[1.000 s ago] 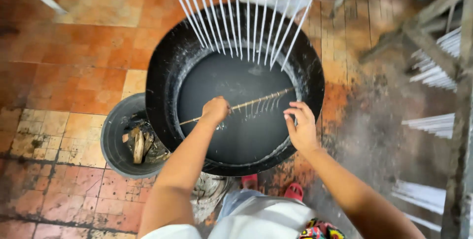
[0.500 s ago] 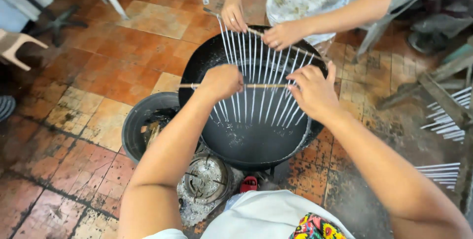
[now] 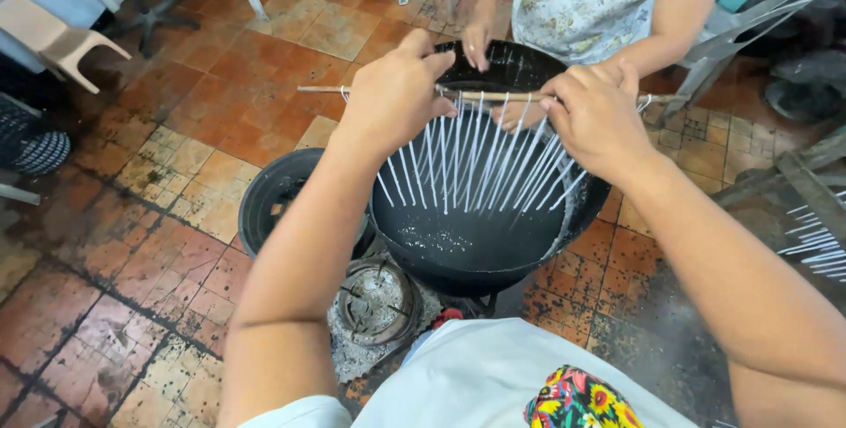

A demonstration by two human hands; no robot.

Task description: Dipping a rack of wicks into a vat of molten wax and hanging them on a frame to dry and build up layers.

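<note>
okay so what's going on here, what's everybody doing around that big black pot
The person wearing the camera holds a thin wooden stick level over a large black pot, left hand and right hand gripping it. A row of thin white tapers hangs from the stick above the liquid. Across the pot stands a second person whose hand is at the far rim. A smaller black bucket sits beside the pot on the tiled floor.

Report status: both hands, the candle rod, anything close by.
Left hand and right hand shut on wooden rod. Thin white candles hang above black pot. Co-worker's hands at far rim.
</note>
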